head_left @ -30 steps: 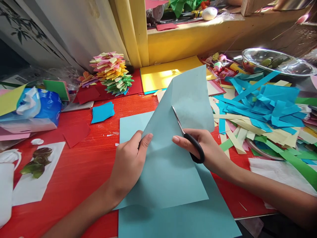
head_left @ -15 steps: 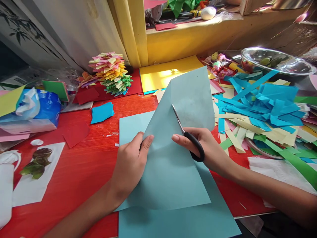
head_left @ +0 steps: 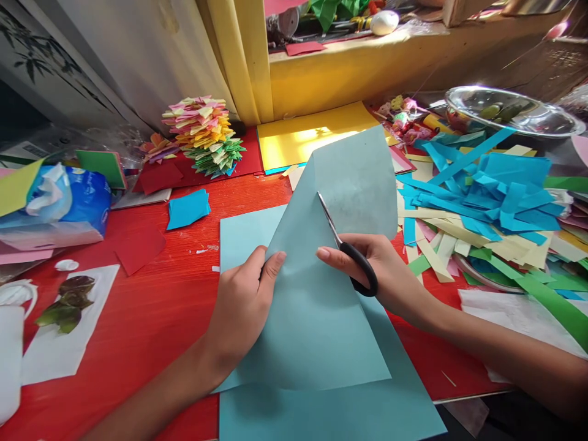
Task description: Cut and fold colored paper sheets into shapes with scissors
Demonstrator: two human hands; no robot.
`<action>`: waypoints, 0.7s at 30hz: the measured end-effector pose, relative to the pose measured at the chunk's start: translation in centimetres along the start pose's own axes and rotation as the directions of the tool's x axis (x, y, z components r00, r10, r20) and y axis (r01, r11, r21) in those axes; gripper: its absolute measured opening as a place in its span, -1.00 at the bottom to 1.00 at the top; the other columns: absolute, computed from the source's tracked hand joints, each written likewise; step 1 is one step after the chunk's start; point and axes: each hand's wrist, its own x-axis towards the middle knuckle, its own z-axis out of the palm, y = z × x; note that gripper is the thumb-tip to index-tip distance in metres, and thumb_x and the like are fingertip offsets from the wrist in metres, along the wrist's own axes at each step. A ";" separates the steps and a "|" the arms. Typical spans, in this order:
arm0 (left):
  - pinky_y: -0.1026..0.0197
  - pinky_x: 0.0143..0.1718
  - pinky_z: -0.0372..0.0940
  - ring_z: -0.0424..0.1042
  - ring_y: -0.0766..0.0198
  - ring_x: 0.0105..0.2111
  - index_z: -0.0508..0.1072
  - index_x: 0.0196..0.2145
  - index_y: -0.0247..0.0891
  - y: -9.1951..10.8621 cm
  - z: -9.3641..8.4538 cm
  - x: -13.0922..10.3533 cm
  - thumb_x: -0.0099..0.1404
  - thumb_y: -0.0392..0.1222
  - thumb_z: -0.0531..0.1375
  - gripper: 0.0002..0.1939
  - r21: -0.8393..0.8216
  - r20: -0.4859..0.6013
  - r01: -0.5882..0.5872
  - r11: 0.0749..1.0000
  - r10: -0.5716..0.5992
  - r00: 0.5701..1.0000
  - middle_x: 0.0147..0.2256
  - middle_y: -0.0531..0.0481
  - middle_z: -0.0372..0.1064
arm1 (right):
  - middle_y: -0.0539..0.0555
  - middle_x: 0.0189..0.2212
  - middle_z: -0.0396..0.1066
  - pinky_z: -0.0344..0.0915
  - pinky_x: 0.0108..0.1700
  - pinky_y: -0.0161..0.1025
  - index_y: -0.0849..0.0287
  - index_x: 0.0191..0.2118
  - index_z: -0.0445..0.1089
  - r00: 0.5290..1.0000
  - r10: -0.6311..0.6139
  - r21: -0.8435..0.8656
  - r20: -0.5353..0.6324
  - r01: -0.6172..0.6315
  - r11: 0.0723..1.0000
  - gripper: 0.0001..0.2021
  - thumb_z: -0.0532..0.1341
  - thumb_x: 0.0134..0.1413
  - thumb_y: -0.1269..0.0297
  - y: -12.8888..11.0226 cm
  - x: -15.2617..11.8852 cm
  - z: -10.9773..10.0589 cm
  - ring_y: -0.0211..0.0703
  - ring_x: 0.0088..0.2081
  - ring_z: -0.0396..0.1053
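My left hand (head_left: 245, 306) pinches the left edge of a pale blue paper sheet (head_left: 316, 331), its thumb lying on top. In my right hand (head_left: 381, 269) are scissors with black handles (head_left: 361, 266). One blade shows over the sheet, pointing up and left; the other blade is hidden behind the paper. The sheet's upper part is raised and creased, tilted to the right. Under it, more pale blue paper (head_left: 331, 416) lies on the red table (head_left: 147, 343).
Blue strips (head_left: 496, 190) and a metal bowl (head_left: 514, 110) lie right. A folded-paper stack (head_left: 204, 135) and yellow paper (head_left: 307, 138) stand behind. At the left are a blue tissue pack (head_left: 73, 199) and dark leaves (head_left: 71, 303) on white paper.
The raised part of the sheet has bent slightly and its top edge sits a little lower. Both hands keep nearly the same place and grip.
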 end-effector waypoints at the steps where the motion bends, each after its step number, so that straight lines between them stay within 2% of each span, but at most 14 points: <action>1: 0.34 -0.70 -0.16 -0.16 0.44 -0.70 -0.03 -0.61 -0.21 0.0 0.0 0.0 0.29 -0.07 0.02 -0.61 0.002 -0.002 -0.001 1.000 0.001 1.000 -0.71 0.20 -0.23 | -0.10 -0.61 -0.21 -0.21 -0.62 -0.39 0.17 -0.59 -0.05 1.000 0.004 0.002 0.000 -0.004 1.000 -0.49 0.24 -0.04 -0.04 0.0 0.0 0.0 -0.41 -0.58 -0.20; 21: 0.34 -0.70 -0.16 -0.17 0.45 -0.70 -0.05 -0.62 -0.21 0.0 0.1 -0.2 0.28 -0.07 0.02 -0.60 0.007 0.013 -0.011 1.000 0.011 1.000 -0.71 0.20 -0.24 | -0.11 -0.63 -0.21 -0.22 -0.64 -0.39 0.18 -0.60 -0.06 1.000 -0.004 0.005 -0.016 0.004 1.000 -0.48 0.25 -0.05 -0.04 -0.2 0.2 -0.1 -0.43 -0.60 -0.20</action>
